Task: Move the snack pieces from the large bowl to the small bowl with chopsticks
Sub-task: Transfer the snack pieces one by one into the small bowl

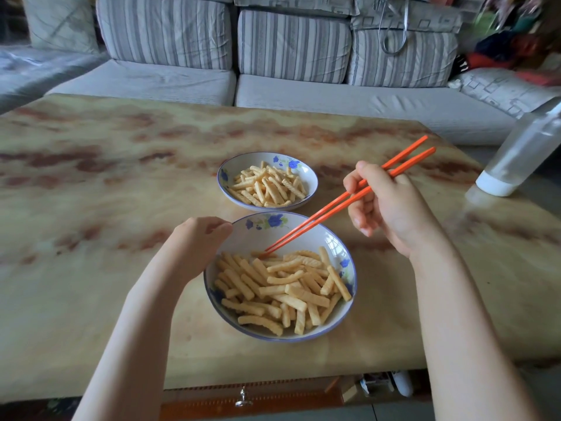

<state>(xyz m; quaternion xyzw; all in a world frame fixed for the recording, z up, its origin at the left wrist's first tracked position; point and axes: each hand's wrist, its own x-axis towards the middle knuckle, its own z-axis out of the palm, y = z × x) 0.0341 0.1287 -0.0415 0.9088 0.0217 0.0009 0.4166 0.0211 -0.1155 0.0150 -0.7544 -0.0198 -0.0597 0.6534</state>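
Snacks [282, 287] lie in the large bowl [261, 235], with the chopsticks [334, 208] tipped onto a far piece.
Fingers of the right hand [385, 205] pinch the chopsticks; the left hand [197, 241], curled, touches the rim. Squeeze gently mid-piece.

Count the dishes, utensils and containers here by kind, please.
White blue-flowered ceramic bowls: 2 (large bowl, small bowl)
Orange chopsticks: 2
Clear plastic bottle with white end: 1
Total: 5
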